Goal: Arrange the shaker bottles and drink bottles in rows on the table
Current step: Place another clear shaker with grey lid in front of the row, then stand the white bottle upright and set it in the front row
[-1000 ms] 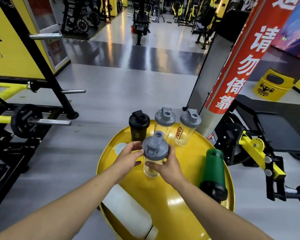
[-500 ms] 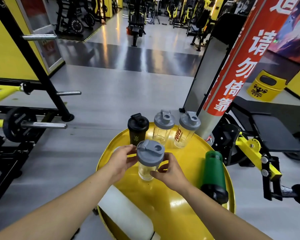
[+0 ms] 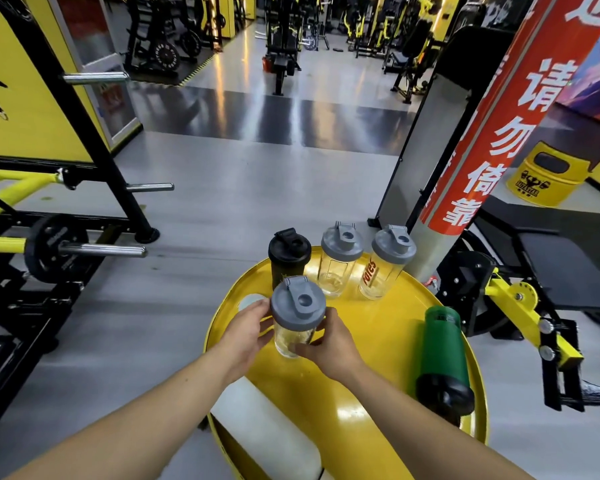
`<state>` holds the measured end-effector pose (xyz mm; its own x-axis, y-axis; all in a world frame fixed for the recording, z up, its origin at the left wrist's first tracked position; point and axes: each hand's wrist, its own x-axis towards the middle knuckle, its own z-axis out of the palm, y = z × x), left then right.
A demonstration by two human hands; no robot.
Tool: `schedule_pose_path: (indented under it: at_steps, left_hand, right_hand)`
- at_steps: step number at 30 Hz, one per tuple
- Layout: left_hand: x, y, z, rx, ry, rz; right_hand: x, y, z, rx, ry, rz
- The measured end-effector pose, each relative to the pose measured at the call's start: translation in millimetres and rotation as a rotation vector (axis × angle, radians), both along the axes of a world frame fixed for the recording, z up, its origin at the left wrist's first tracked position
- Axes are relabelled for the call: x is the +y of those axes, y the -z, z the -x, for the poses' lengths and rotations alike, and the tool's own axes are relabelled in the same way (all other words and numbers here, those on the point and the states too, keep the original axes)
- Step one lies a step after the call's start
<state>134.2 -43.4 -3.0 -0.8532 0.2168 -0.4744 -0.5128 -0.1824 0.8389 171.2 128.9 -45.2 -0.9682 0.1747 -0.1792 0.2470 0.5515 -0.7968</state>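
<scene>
Both hands have shifted the clear shaker [image 3: 297, 322] leftward, before the black shaker [image 3: 288, 259].

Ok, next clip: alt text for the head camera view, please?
Both hands, left and right, hold a clear shaker with a grey lid upright on a round yellow table in a gym. Behind it stand a black shaker and two clear shakers in a row; a green bottle and a white bottle lie on their sides.

Both forearms bare, no sleeves; left hand [image 3: 245, 336] & right hand [image 3: 329, 344] ungloved
</scene>
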Motion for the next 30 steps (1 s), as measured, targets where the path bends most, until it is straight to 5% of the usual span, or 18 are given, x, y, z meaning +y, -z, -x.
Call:
schedule_pose_path:
  at_steps: [5,18,22,26,30]
  left_hand:
    - [-8,-2,8,-0.025,-0.041,0.162]
    - [-15,0,18,-0.029,-0.006,0.097]
    - [-35,14,12,0.118,0.042,0.450]
    - [-59,21,-7,0.665,0.546,0.839]
    - [-46,9,-22,0.781,1.245,1.070]
  right_hand:
    - [-9,-1,14,0.007,-0.012,0.000]
    - [-9,-5,28,0.001,-0.066,-0.052]
    - [5,-1,13,-0.121,-0.101,-0.135]
    - [25,1,-10,-0.227,-0.181,-0.233]
    - [35,1,-26,-0.290,-0.248,-0.263]
